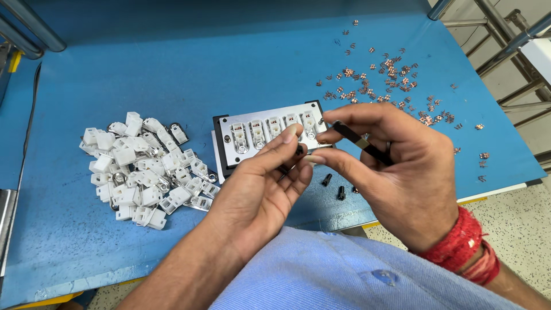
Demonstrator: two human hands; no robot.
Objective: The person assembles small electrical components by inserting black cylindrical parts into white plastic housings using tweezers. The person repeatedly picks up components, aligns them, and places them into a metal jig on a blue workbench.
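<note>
A metal fixture plate [229, 156] with a black border lies on the blue table and holds several white plastic housings in a row. My left hand [261, 186] hovers over its front edge, fingers curled around a small black part [299, 151] pinched at the fingertips. My right hand [393, 172] is just to the right, gripping black tweezers [359, 142] whose tip points left toward the plate's right end. Two small black cylinders [334, 186] lie on the table below my hands.
A heap of white plastic housings with metal clips [143, 169] sits left of the plate. Several small copper contacts [390, 80] are scattered at the back right. The table's front edge [499, 192] and a metal rack [511, 40] lie to the right.
</note>
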